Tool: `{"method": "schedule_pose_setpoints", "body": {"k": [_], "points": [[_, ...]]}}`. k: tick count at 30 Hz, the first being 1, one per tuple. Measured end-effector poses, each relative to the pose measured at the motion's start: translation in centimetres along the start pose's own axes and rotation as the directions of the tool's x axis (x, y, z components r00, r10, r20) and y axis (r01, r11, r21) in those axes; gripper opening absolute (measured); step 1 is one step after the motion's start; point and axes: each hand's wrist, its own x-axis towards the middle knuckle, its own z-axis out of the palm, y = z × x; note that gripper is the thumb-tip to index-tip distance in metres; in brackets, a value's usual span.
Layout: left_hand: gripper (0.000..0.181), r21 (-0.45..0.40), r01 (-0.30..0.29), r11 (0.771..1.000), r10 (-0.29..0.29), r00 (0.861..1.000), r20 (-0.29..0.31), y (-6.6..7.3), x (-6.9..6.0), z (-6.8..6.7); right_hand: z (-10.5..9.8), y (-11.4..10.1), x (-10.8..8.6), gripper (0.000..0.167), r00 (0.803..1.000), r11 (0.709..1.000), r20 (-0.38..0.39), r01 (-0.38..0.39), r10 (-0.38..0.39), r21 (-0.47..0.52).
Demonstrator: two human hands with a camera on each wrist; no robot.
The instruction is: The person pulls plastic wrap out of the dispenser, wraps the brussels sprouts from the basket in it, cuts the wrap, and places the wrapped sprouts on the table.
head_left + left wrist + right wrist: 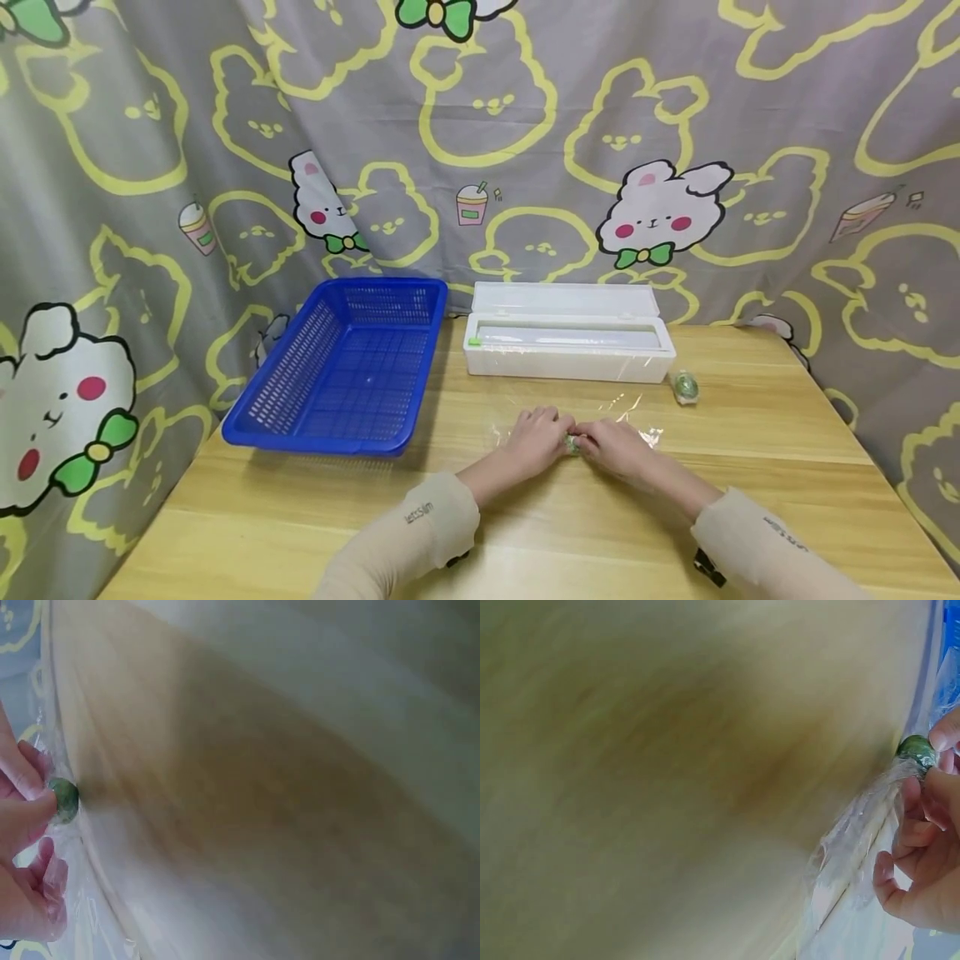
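Note:
A small round green item point(573, 445), partly covered by fingers, sits in clear cling film point(600, 408) on the table. My left hand point(538, 440) grips film at its left side, with the fingers bent. From the right, my right hand point(617, 450) pinches film close against it, and the two hands almost meet. In the left wrist view the green item point(64, 800) shows beside a thumb. Crumpled film point(859, 817) trails from the green item point(916, 750) in the right wrist view. Its exact kind cannot be told.
A white cling film dispenser point(570, 364) with raised lid and a green slider point(474, 342) stands behind the hands. To its right lies another film-wrapped green item point(685, 387). A blue plastic basket point(412, 417) stands at left on the wooden table point(225, 533). A patterned curtain point(525, 108) hangs behind.

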Motion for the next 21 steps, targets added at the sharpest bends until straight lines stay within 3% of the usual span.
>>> {"method": "schedule_pose_setpoints", "body": {"k": [7,15,21], "points": [[0.021,-0.129,0.062,0.99,-0.057,0.997,0.042,-0.8,0.9,0.4,0.3,0.2,0.1,0.022,0.981,0.998,-0.185,0.042,-0.052,-0.056],[0.017,-0.216,0.122,0.969,-0.099,0.988,0.116,-1.4,1.5,0.3,1.0,-0.2,0.3,0.028,0.986,0.998,-0.163,0.015,-0.023,-0.054],[0.017,-0.214,0.133,0.968,-0.125,0.991,0.052,-1.6,1.5,0.3,0.9,-0.3,0.9,0.021,0.98,0.993,-0.197,-0.008,-0.015,-0.115]]}}
